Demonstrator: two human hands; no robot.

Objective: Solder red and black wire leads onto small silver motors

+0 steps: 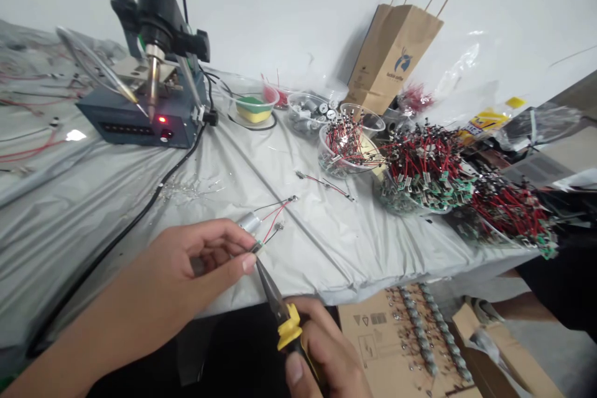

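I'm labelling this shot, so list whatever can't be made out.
Green board, head view: partly covered by the left hand.
Pliers, head view: handles partly wrapped by the right hand; whether the tips grip the board is too small to tell.
Soldering iron, head view: upper end cut off by the top edge.
Yellow packet, head view: lettering too blurred to read fully.

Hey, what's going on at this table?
A person's left hand pinches a small green circuit board, while the right hand holds pliers with their tip at the board. A silver cylinder shows just beyond. A soldering iron stands clamped at left; wired boards are heaped at right.
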